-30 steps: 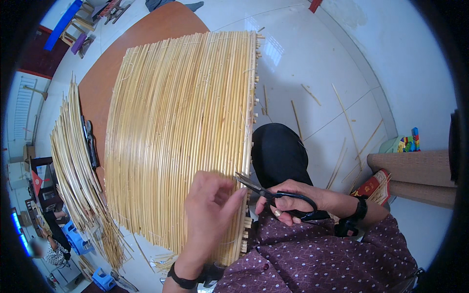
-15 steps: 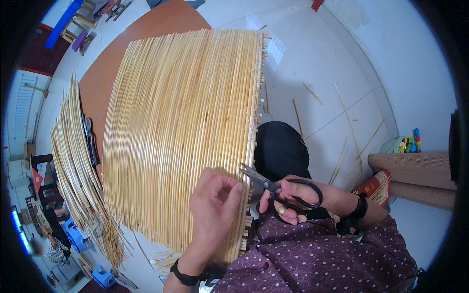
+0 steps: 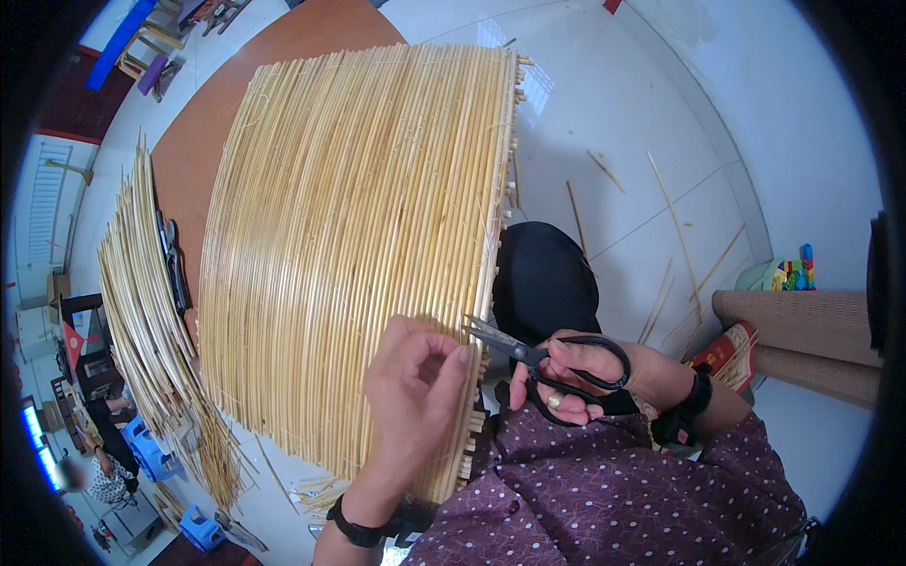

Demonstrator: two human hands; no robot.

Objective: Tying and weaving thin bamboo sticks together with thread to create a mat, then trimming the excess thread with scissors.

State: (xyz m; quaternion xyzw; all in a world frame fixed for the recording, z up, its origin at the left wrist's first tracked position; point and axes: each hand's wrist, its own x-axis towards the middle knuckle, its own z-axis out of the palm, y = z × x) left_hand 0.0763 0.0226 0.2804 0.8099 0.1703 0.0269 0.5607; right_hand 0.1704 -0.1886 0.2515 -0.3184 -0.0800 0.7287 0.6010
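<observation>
A large mat of pale yellow reeds [image 3: 349,208], bound side by side with thread, lies across the table in front of me. My left hand [image 3: 411,377] rests on the mat close to its right edge, thumb and forefinger pinched together. Whatever is between those fingertips is too small to make out. In my right hand [image 3: 587,358] are black-handled scissors [image 3: 511,346], with fingers through the handle loops. Their blades are slightly parted and point left over the mat's edge, just beyond my left fingertips.
Loose reeds [image 3: 142,292] lie in a pile along the left of the reddish-brown table [image 3: 193,141], beside dark pliers-like tools [image 3: 176,269]. Reed scraps [image 3: 672,212] are scattered on the tiled floor. Rolled brown mats [image 3: 793,321] stand at the right. Another person [image 3: 109,472] is at far left.
My right hand and the scissors' handles have shifted slightly up and to the right. The left hand stays pinched in nearly the same place on the mat.
</observation>
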